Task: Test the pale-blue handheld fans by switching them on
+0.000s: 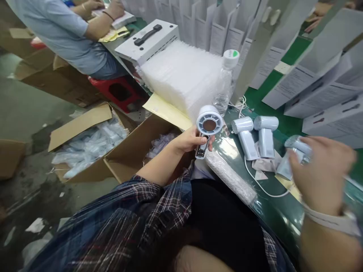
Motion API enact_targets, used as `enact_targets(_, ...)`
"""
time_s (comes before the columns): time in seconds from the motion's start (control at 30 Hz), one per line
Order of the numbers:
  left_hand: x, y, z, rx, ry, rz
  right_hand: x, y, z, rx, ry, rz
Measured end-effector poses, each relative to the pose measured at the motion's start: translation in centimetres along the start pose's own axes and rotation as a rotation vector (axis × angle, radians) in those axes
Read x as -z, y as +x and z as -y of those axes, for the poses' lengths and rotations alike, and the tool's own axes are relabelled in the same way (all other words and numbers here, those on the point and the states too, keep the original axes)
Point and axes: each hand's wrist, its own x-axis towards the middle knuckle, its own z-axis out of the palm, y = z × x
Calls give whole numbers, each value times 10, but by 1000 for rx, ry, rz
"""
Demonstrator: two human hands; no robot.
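Note:
In my left hand [195,140] is a pale blue handheld fan [209,121], held upright with its round ringed head on top and a dark panel with a small circuit showing in the handle. My right hand [323,166] is smeared by motion over another pale handheld fan [289,164] at the right of the table. Its thumb overlaps that fan, and I cannot tell whether the fingers grip it. Two more handheld fans, the nearer one [246,138] and its neighbour [266,136], lie side by side between my hands. A white cable [255,183] curves below them.
Bubble wrap [231,173] lies at the table's front edge. Behind stand a plastic bottle [224,87], a stack of white foam sheets [184,71] and a white case with handle [147,39]. Open cartons [124,162] are at left. A person [65,34] sits beyond.

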Motion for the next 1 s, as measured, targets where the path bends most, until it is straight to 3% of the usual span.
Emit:
enact_targets(0.07, 1, -5, 1, -4, 0, -27, -40, 22, 51, 250, -13, 82)
enact_targets(0.13, 1, -12, 1, -9, -44, -47, -78, 33, 89, 388, -67, 181)
enact_targets(0.23, 4, -25, 3, -1, -167, -64, -114, 33, 111, 475, -178, 281)
enact_targets(0.3, 10, -31, 9, 12, -214, -84, -123, 25, 109, 500, -207, 310)
enact_targets(0.5, 21, -23, 29, 26, -199, -170, -100, -13, 102, 519, -264, 266)
enact_targets(0.77, 11, -21, 38, 32, -173, -34, -43, -55, 72, 561, -252, 262)
enact_targets(0.9, 0, -22, 42, 56, -135, -27, -47, -56, 76, 427, -362, 203)
enact_targets(1.0, -8, -22, 43, 22, -118, -20, -59, -51, 90, 397, -464, 279)
